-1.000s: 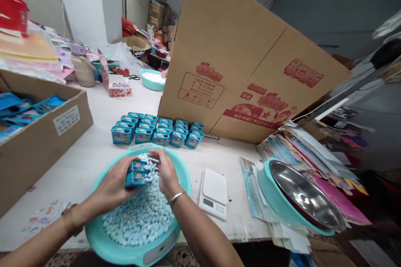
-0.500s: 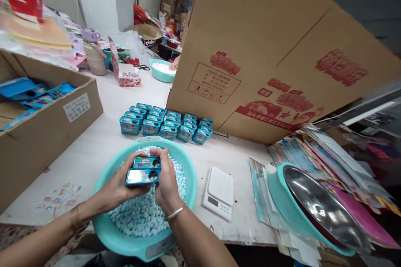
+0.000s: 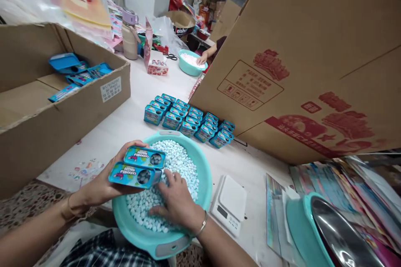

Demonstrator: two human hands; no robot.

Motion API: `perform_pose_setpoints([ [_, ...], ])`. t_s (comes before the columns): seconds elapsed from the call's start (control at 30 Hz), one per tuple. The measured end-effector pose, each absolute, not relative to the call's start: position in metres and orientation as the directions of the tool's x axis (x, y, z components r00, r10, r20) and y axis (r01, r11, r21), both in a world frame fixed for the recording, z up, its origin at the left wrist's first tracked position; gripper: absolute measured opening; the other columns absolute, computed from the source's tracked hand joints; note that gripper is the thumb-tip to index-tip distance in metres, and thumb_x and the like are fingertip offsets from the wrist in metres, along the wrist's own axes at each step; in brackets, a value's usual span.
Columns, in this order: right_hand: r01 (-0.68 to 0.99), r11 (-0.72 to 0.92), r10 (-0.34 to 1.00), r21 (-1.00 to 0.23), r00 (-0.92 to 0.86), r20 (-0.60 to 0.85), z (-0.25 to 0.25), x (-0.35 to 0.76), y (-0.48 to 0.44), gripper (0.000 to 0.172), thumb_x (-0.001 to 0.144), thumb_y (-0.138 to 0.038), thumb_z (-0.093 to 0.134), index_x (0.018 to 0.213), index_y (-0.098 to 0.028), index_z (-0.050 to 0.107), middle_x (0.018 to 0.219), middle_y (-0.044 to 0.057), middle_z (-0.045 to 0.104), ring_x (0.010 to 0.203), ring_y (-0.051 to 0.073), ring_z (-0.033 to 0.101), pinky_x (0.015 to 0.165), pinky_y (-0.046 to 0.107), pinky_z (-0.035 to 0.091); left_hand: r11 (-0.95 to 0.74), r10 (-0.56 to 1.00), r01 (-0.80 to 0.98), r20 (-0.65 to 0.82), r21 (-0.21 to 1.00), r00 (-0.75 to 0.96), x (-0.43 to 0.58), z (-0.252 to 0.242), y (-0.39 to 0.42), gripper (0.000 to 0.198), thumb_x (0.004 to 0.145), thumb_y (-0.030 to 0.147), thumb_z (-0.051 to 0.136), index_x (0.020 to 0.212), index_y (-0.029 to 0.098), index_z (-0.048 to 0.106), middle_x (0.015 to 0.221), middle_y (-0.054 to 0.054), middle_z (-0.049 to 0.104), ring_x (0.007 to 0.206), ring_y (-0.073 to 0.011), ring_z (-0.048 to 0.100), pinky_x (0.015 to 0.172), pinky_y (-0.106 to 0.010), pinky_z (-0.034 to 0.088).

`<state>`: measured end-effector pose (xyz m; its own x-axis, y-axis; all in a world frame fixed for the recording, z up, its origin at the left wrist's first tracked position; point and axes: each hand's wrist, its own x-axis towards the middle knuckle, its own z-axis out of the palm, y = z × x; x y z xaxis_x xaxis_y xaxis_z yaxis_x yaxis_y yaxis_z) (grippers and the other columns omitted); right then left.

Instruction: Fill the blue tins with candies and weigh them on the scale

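Note:
My left hand (image 3: 100, 185) grips two small blue candy boxes (image 3: 138, 167), held flat one beside the other over the near left rim of a teal basin (image 3: 200, 175). The basin is full of small white-blue candies (image 3: 177, 160). My right hand (image 3: 177, 202) lies on the candies with its fingers spread and partly dug in, just under the two boxes. Beyond the basin stand rows of several matching blue boxes (image 3: 188, 119) on the white table (image 3: 131, 121).
A small white scale (image 3: 228, 204) sits right of the basin. A big tilted carton (image 3: 300, 58) fills the right. An open carton (image 3: 62, 104) with blue boxes stands left. A steel bowl in a teal basin (image 3: 328, 233) lies on printed sheets. Another person's hand (image 3: 202, 58) reaches a far basin.
The two boxes moved left and toward me in my left hand. My right hand let go of them and dropped flat onto the candies. The camera swung left.

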<state>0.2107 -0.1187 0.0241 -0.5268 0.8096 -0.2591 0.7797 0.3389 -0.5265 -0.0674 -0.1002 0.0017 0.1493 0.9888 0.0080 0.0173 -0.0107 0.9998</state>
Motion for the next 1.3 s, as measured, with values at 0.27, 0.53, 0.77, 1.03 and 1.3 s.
perform_pose_setpoints([
  [0.27, 0.654, -0.037, 0.849, -0.756, -0.378, -0.369, 0.021, 0.221, -0.106, 0.011, 0.099, -0.034, 0.074, 0.1, -0.024, 0.076, 0.105, 0.005, 0.076, 0.101, 0.022, 0.069, 0.09, 0.034, 0.054, -0.042, 0.939, -0.273, 0.131, 0.961, 0.319, -0.06, 0.002, -0.102, 0.106, 0.075, 0.043, 0.105, 0.164, 0.035, 0.048, 0.148, -0.013, 0.074, 0.133, -0.0391, 0.076, 0.113, -0.049, 0.064],
  [0.53, -0.349, -0.545, 0.811, -0.763, 0.012, -0.585, 0.06, 0.211, -0.107, 0.069, 0.057, -0.059, 0.109, 0.095, -0.023, 0.065, 0.081, -0.004, 0.07, 0.056, 0.006, 0.052, 0.043, 0.015, 0.024, -0.188, 0.959, 0.187, 0.139, 0.964, 0.248, -0.039, 0.018, -0.096, 0.08, 0.087, 0.034, 0.082, 0.16, 0.025, 0.05, 0.158, -0.016, 0.065, 0.144, -0.0414, 0.066, 0.128, -0.06, 0.051],
  [0.77, -0.671, -0.11, 0.809, -0.733, 0.367, -0.459, 0.075, 0.159, -0.093, 0.04, 0.075, -0.041, 0.098, 0.097, -0.025, 0.069, 0.088, -0.003, 0.074, 0.071, 0.011, 0.068, 0.067, 0.024, 0.06, -0.354, 0.933, 0.484, 0.263, 0.8, 0.247, -0.009, -0.009, -0.088, 0.079, 0.082, 0.025, 0.069, 0.159, 0.021, 0.052, 0.151, -0.017, 0.068, 0.145, -0.0452, 0.063, 0.123, -0.063, 0.05],
  [1.03, -0.411, 0.073, 0.826, -0.909, 0.535, -0.176, 0.076, 0.138, -0.09, 0.037, 0.087, -0.059, 0.083, 0.094, -0.023, 0.074, 0.095, 0.001, 0.074, 0.097, 0.02, 0.069, 0.097, 0.036, 0.057, -0.384, 0.923, 0.494, 0.326, 0.78, 0.203, 0.01, -0.005, -0.092, 0.076, 0.083, 0.024, 0.068, 0.157, 0.02, 0.052, 0.151, -0.018, 0.067, 0.142, -0.0433, 0.064, 0.12, -0.064, 0.053],
  [1.3, -0.348, -0.01, 0.899, -0.937, 0.407, -0.16, 0.092, 0.143, -0.093, 0.049, 0.085, -0.07, 0.084, 0.096, -0.022, 0.082, 0.101, 0.005, 0.081, 0.107, 0.026, 0.072, 0.105, 0.041, 0.056, -0.307, 0.951, 0.365, 0.27, 0.879, 0.15, 0.009, 0.003, -0.089, 0.07, 0.075, 0.026, 0.076, 0.144, 0.024, 0.061, 0.142, -0.015, 0.072, 0.138, -0.0441, 0.068, 0.118, -0.065, 0.056],
])
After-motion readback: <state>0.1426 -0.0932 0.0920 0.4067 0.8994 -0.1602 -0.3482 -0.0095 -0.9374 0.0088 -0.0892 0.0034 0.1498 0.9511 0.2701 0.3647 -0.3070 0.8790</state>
